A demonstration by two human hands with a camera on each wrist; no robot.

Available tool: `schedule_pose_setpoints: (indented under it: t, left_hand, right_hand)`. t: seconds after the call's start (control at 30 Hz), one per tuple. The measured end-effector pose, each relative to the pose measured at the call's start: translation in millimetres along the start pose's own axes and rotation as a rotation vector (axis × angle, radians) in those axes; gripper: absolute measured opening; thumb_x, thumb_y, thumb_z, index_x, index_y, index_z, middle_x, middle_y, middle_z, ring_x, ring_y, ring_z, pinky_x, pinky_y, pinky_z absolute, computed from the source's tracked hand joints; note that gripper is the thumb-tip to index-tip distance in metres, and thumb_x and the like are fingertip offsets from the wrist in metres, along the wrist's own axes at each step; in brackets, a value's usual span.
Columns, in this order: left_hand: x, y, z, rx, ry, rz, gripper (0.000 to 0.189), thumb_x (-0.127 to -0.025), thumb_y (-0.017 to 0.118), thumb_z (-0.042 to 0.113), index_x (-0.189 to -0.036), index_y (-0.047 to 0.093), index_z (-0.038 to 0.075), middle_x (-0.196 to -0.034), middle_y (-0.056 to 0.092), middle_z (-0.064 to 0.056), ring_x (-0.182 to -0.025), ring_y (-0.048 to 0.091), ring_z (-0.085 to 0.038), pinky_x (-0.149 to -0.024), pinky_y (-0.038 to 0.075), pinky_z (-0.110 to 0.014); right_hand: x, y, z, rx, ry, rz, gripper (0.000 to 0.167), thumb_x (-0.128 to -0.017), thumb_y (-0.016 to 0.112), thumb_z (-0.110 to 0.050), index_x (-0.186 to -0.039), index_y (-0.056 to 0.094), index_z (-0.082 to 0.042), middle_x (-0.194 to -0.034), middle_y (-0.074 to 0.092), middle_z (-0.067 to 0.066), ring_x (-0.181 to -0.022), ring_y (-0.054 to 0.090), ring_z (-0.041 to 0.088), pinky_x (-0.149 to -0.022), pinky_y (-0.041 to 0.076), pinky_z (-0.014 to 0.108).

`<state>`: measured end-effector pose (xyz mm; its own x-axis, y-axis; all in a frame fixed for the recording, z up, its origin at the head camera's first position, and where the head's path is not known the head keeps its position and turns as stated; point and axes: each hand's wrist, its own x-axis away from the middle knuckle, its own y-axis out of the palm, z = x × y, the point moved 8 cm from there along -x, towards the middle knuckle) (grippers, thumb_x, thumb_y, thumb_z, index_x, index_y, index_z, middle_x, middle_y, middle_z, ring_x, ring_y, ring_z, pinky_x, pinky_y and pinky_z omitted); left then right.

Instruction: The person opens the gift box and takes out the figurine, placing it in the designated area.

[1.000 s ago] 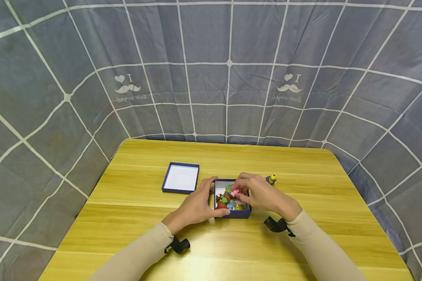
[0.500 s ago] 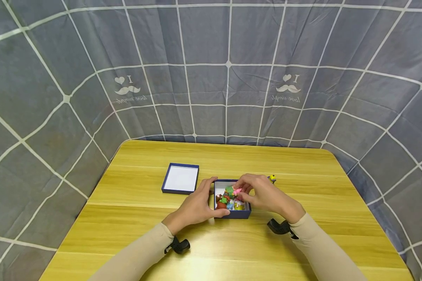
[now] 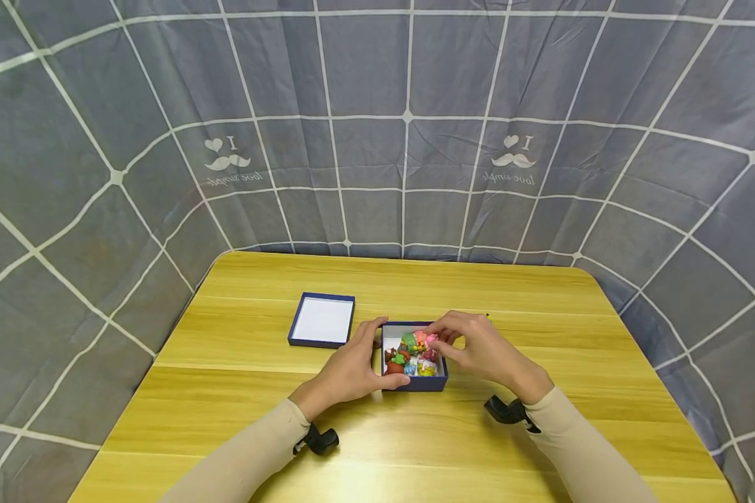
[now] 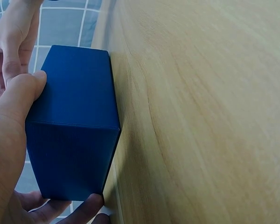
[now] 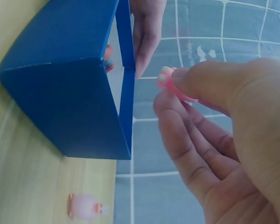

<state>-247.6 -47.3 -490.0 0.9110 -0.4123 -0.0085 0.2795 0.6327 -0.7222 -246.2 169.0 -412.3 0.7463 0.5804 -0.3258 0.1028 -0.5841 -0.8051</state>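
A dark blue box [image 3: 424,383] with a white inside holds several small colourful toy figures [image 3: 409,360]. My left hand [image 3: 351,367] grips the box by its left side. In the left wrist view, the thumb lies at the top edge of the blue box [image 4: 79,88] and the other fingers reach round its side. Over the box's right side, my right hand [image 3: 478,349] pinches a small pink toy figure [image 5: 164,80] between thumb and index finger. In the right wrist view this figure is up clear of the box's rim, mostly covered by the fingers.
The box's lid [image 3: 322,320] lies on the table, white inside up, behind and left of the box. Beyond the right hand a small toy [image 3: 489,317] is almost hidden. A pale pink toy [image 5: 85,206] stands beside the box in the right wrist view.
My right hand has drawn slightly right, pinching the pink figure, and more of the green figure in the box shows. The toy behind that hand is now nearly covered. My left hand stays put.
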Motion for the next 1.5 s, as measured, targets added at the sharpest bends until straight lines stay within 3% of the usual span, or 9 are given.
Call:
schedule_pose_setpoints:
  t: [0.23,0.47,0.73,1.07,1.23,1.5]
  left_hand:
    - [2.9,-0.5,-1.9,-0.003,0.001,0.008,0.126,-0.090,0.095,0.069,-0.183,0.032,0.013,-0.180,0.047,-0.017,-0.126,0.076,-0.032,-0.109,0.064,-0.059]
    - [3.7,-0.6,-3.8,0.005,-0.001,0.004,0.125,-0.090,0.094,0.071,-0.183,0.032,0.015,-0.180,0.047,-0.015,-0.131,0.075,-0.034,-0.113,0.063,-0.058]
    - [3.6,-0.6,-3.4,0.004,0.010,0.006,0.124,-0.090,0.095,0.069,-0.183,0.032,0.015,-0.173,0.053,-0.015,-0.130,0.074,-0.030,-0.110,0.063,-0.058]
    - [3.5,-0.7,-3.1,0.001,0.000,-0.003,0.124,-0.091,0.094,0.070,-0.183,0.031,0.016,-0.177,0.050,-0.014,-0.129,0.075,-0.031,-0.110,0.064,-0.057]
    - [3.5,-0.1,-3.3,-0.001,0.007,-0.008,0.124,-0.091,0.094,0.070,-0.183,0.030,0.015,-0.173,0.052,-0.013,-0.128,0.075,-0.028,-0.109,0.064,-0.056]
    - [3.7,-0.4,-3.2,0.003,-0.001,-0.004,0.123,-0.091,0.094,0.069,-0.183,0.030,0.016,-0.178,0.049,-0.013,-0.128,0.074,-0.029,-0.111,0.063,-0.057]
  right_hand:
    - [4.2,-4.6,2.0,0.008,0.006,0.062,0.019,-0.102,0.091,-0.007,-0.117,0.080,-0.010,-0.100,0.084,-0.004,-0.087,0.078,0.004,-0.081,0.069,0.031]
    - [10.4,-10.8,0.7,0.015,-0.024,0.123,0.018,-0.101,0.092,-0.006,-0.115,0.080,-0.009,-0.100,0.084,-0.002,-0.086,0.079,0.006,-0.080,0.070,0.029]
    - [17.0,-15.4,8.3,0.019,-0.006,0.142,0.021,-0.100,0.091,-0.001,-0.117,0.083,-0.008,-0.104,0.087,-0.001,-0.087,0.080,0.006,-0.079,0.070,0.030]
    - [26.2,-20.1,18.0,0.027,-0.018,0.165,0.024,-0.098,0.092,0.001,-0.119,0.084,-0.004,-0.111,0.088,0.004,-0.087,0.081,0.007,-0.079,0.070,0.029]
    - [31.4,-22.3,24.5,0.032,-0.016,0.169,0.026,-0.097,0.092,0.001,-0.120,0.084,-0.009,-0.113,0.090,0.003,-0.086,0.079,0.004,-0.078,0.068,0.025]
    - [43.4,-29.3,34.7,0.070,-0.002,0.204,0.024,-0.096,0.093,0.004,-0.113,0.083,-0.010,-0.102,0.087,-0.001,-0.084,0.080,0.006,-0.076,0.069,0.029]
